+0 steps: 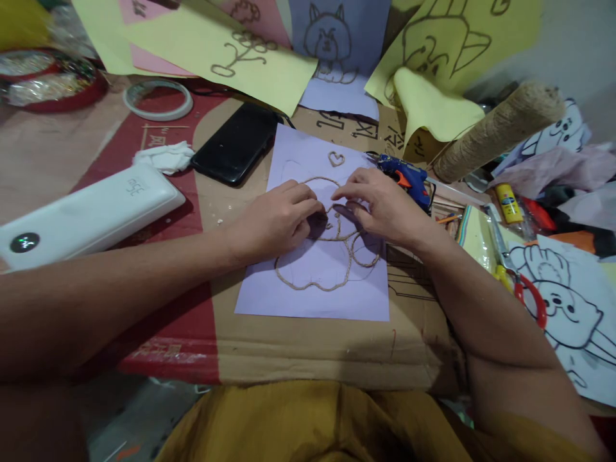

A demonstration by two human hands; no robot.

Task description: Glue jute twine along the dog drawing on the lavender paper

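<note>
A purple sheet of paper lies on the cardboard, with brown twine laid along curved outlines and a small twine heart near its top. Over the middle of the sheet, my left hand has its fingers bent and pressed together at the twine figure; what they hold, if anything, is hidden. Facing it from the right, my right hand rests above the same figure, thumb and fingers curved and apart, with nothing visible between them. Both hands partly cover the twine lines.
A black phone, white power bank and tape roll lie left. Beyond the sheet's right edge are a blue glue gun, twine roll and scissors. Drawings on coloured paper line the back.
</note>
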